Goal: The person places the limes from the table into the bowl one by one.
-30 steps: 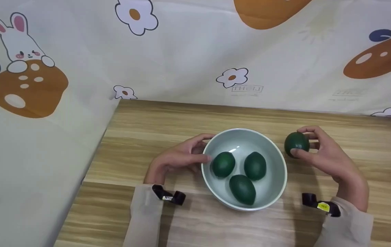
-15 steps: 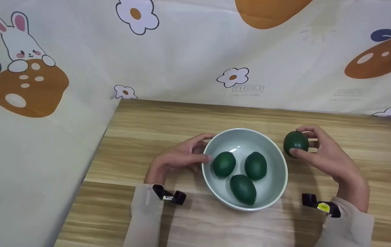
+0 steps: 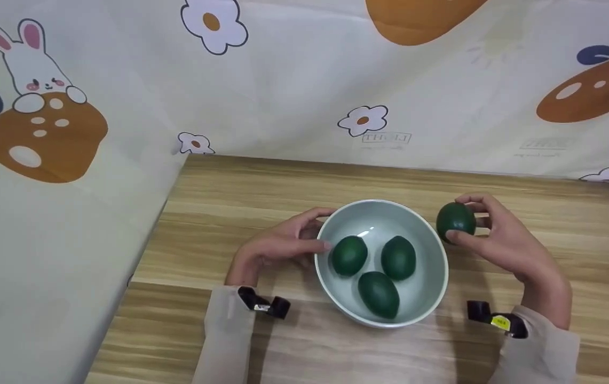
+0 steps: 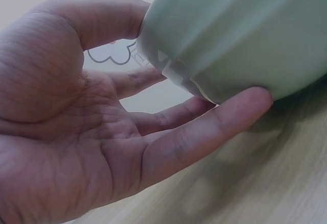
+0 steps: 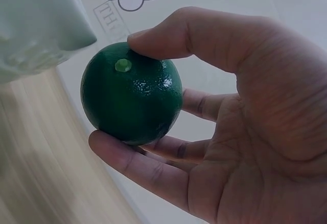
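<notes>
A pale green bowl stands on the table with three dark green limes inside: a left lime, a right lime and a front lime. My left hand holds the bowl's left side, thumb and fingers spread round its wall; the left wrist view shows fingertips touching low on the bowl. Just right of the bowl, my right hand grips another lime between thumb and fingers. In the right wrist view this lime shows a light green stem spot.
The wood-grain table spreads around the bowl. A pale cloth printed with a rabbit, flowers and orange fruit hangs behind and at the left. A small black camera sits on each wrist, the left camera and the right camera.
My right hand has moved slightly left with its lime, closer to the bowl's rim. The left hand, the bowl and the limes inside look unmoved.
</notes>
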Available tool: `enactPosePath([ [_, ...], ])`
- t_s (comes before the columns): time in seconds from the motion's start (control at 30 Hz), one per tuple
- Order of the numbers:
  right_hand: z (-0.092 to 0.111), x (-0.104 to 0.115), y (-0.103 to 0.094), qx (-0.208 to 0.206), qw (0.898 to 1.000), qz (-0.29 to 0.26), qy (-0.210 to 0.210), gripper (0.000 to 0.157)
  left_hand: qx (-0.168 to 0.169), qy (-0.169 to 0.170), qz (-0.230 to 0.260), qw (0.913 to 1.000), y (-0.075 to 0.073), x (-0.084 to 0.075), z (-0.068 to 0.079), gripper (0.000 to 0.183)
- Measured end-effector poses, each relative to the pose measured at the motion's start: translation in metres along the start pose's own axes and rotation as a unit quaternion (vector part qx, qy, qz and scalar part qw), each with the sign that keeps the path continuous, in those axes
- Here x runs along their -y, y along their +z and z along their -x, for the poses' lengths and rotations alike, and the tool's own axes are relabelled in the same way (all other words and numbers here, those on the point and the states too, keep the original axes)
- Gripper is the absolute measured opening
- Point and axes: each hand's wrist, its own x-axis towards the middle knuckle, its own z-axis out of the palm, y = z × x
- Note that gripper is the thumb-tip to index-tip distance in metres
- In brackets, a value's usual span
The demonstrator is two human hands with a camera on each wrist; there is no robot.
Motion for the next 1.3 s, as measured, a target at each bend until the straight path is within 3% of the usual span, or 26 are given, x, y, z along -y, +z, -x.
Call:
enactPosePath([
  [0.8, 0.004, 0.01, 0.002, -0.014, 0.999, -0.027, -0.041, 0.064, 0.008, 0.013, -0.011, 0.9998, 0.0, 0.002, -0.001, 0.074],
  [1.17, 0.004, 0.016, 0.004, -0.012, 0.998, -0.026, -0.055, 0.066, -0.003, -0.001, -0.009, 1.0, 0.0, 0.001, 0.001, 0.074],
  [1.3, 0.004, 0.017, 0.005, -0.019, 0.997, -0.029, -0.068, 0.063, 0.002, 0.013, -0.015, 0.9998, 0.0, 0.0, 0.0, 0.075],
])
